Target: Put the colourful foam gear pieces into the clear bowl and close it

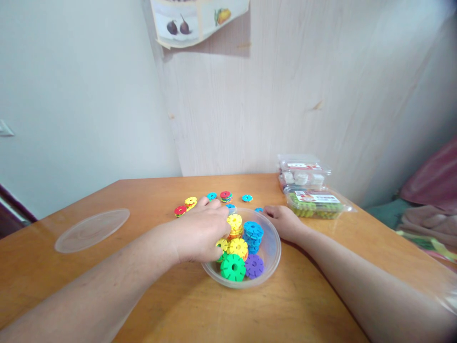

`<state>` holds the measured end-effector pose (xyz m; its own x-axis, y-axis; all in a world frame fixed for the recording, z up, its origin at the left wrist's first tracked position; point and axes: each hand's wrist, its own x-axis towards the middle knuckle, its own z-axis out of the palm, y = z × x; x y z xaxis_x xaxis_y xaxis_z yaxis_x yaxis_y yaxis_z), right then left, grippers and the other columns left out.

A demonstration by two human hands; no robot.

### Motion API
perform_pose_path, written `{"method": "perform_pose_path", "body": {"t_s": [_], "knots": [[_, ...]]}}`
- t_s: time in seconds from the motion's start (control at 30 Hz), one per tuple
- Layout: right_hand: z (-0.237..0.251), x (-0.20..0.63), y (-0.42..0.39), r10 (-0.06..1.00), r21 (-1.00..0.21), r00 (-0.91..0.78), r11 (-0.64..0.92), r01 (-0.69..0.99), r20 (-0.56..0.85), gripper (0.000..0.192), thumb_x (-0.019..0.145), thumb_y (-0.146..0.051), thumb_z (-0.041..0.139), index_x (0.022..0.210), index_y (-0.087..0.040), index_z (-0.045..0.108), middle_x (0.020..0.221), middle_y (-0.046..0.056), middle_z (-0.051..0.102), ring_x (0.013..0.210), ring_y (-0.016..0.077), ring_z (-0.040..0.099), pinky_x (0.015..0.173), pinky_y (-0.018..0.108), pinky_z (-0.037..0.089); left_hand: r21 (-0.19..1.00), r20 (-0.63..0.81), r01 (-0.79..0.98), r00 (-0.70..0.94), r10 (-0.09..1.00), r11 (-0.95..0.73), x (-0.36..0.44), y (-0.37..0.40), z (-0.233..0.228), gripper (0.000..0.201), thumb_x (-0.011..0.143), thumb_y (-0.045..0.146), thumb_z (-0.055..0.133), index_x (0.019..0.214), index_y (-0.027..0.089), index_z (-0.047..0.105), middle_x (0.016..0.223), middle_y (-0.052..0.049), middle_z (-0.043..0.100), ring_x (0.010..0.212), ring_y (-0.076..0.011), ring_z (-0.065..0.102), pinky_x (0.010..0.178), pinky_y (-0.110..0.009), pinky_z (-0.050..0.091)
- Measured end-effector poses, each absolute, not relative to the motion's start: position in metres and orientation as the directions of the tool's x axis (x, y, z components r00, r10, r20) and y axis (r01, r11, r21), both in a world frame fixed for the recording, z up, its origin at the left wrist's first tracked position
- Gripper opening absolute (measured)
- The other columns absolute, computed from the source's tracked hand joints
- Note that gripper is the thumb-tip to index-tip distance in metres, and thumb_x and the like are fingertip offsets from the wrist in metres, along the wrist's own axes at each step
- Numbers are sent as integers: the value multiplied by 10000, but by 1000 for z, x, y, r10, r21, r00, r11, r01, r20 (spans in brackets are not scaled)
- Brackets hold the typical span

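Note:
My left hand [203, 228] reaches over the left rim of a clear plastic bowl [276, 257], its fingers curled and thumb bent. Between thumb and fingers shows a yellow snowflake disc [222, 245]; part of it is hidden. Inside the bowl are stacks of slotted snowflake discs: a blue stack [253, 231], a yellow-topped stack [234, 221], another yellow disc [238, 247], a green disc [233, 268] and a purple disc [254, 267]. Beyond the bowl's right rim, my right hand [285, 221] rests on the table with fingers closed at a blue disc [259, 209].
Behind the bowl lie loose discs: a red-topped pile [225, 196], a blue disc [247, 198], a yellow disc [190, 201] and a red disc [180, 210]. A clear lid [93, 230] lies left. Clear food boxes [314, 202] stand right, near the wall [228, 119].

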<state>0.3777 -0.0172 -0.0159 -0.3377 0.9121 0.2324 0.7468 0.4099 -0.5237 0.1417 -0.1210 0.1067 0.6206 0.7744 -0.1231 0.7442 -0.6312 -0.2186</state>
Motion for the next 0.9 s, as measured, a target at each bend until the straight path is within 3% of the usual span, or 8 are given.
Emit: {"method": "perform_pose_path", "body": {"t_s": [0.2, 0.9], "knots": [[-17, 377, -16, 912, -515, -337, 411, 752, 235, 379, 875, -477, 488, 631, -193, 544, 642, 11, 619, 620, 144, 535, 529, 256, 290, -235, -120, 734, 629, 769, -637, 144, -122, 106, 169, 689, 357, 682, 702, 189, 684, 911, -95, 582, 934, -270, 454, 761, -377, 309], [-18, 377, -15, 906, -506, -335, 422, 752, 258, 439, 890, -531, 459, 619, -193, 530, 613, -8, 567, 599, 130, 503, 517, 251, 278, -330, -249, 732, 541, 803, -596, 166, -125, 119, 111, 682, 293, 662, 689, 188, 696, 915, -106, 613, 934, -278, 485, 740, -376, 351]]}}
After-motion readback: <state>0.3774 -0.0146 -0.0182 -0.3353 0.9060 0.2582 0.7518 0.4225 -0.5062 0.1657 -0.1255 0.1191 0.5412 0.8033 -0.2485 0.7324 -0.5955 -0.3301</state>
